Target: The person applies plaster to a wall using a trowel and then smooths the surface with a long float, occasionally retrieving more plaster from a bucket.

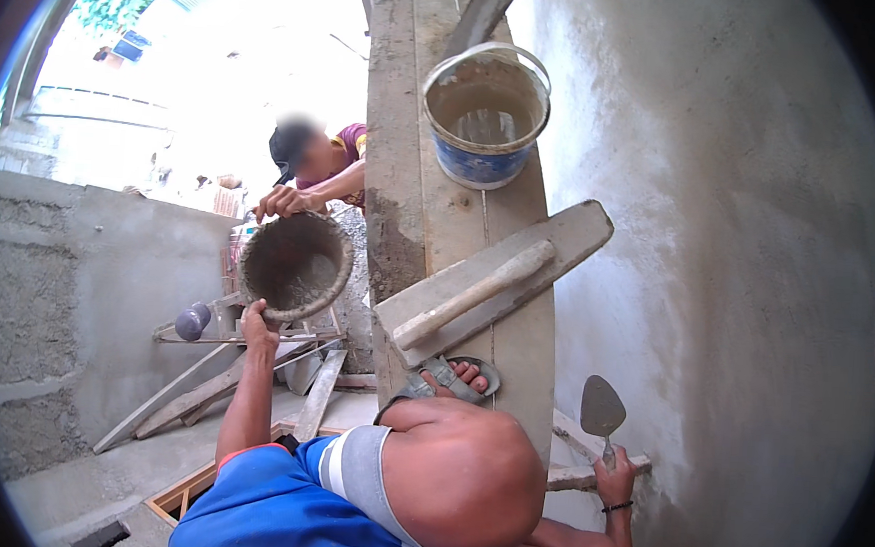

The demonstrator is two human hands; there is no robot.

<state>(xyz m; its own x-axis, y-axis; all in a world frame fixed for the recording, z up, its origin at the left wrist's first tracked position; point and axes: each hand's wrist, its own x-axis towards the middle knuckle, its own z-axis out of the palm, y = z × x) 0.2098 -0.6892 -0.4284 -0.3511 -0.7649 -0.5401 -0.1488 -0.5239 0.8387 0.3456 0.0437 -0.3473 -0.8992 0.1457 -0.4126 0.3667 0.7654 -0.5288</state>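
My left hand (259, 325) grips the near rim of a round, mortar-crusted bucket (296, 265), tilted so its hollow, grey-stained inside faces me. Another person's hand (290, 201) holds the same bucket by its far rim. On the right, my right hand (615, 477) is closed round the handle of a pointed trowel (603, 408), its blade up beside the plastered wall (735, 322). A long wooden float (497, 282) lies across the plank, handle upward. Farther along stands a blue and white pail (484, 126) with greyish water in it.
I crouch on a narrow wooden plank (399, 171), my sandalled foot (451, 378) beside the float. The co-worker (329, 157) stands lower, beyond the plank's left edge. Loose boards (190, 389) lean below by a block wall (146, 296). A wooden frame (184, 494) lies beneath my left side.
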